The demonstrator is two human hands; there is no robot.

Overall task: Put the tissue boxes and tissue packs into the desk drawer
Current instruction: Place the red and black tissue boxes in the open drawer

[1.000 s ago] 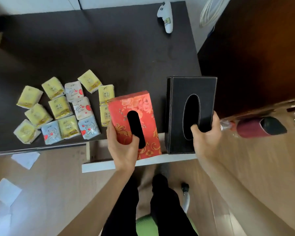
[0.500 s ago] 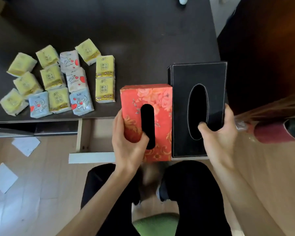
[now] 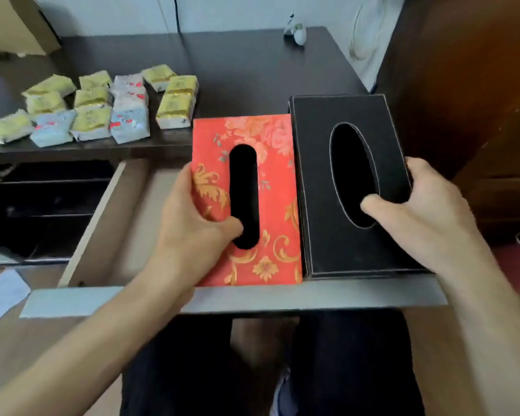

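My left hand (image 3: 189, 223) grips the red floral tissue box (image 3: 270, 181) with the thumb in its oval slot. My right hand (image 3: 427, 217) holds the black tissue box (image 3: 318, 163) the same way, thumb in the opening. The two boxes sit side by side, touching, over the right part of the open desk drawer (image 3: 126, 211); their far ends overlap the desk edge. Several small tissue packs (image 3: 102, 111), yellow, white and pale blue, lie in a cluster on the dark desk top (image 3: 252, 70) at the left.
The drawer's pale front panel (image 3: 252, 297) is near my legs. A white gadget (image 3: 296, 33) stands at the desk's far edge. A brown cabinet (image 3: 478, 85) rises on the right. Paper sheets (image 3: 2, 292) lie on the wooden floor at left.
Both boxes have come lower and nearer the drawer front, now level and side by side. My view has dropped closer to the drawer.
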